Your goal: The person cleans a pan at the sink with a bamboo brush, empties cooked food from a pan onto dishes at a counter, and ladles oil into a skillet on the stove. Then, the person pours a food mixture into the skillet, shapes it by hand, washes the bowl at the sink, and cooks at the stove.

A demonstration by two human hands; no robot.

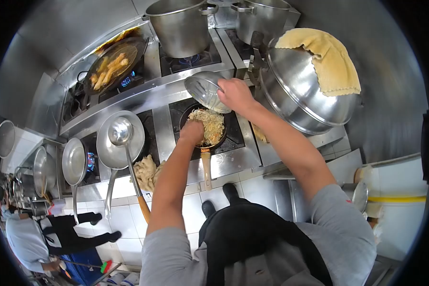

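My right hand (236,97) grips the rim of a metal bowl (199,89), tilted above a frying pan. Its inside looks wet. The frying pan (184,117) sits on a front burner, its wooden handle (206,168) pointing toward me. Shredded, pale and orange food (212,125) covers most of the pan. My left hand (192,132) reaches down at the left side of this food and touches it. Its fingers are hidden, so I cannot tell whether they hold any.
A large domed steamer (295,90) with a yellow cloth (336,57) stands right. Behind are stockpots (181,31) and a dark wok (137,55) over flame with fried pieces. Left are a pan with a ladle (120,131), another pan (74,159) and a crumpled cloth (147,172). A person (31,240) stands lower left.
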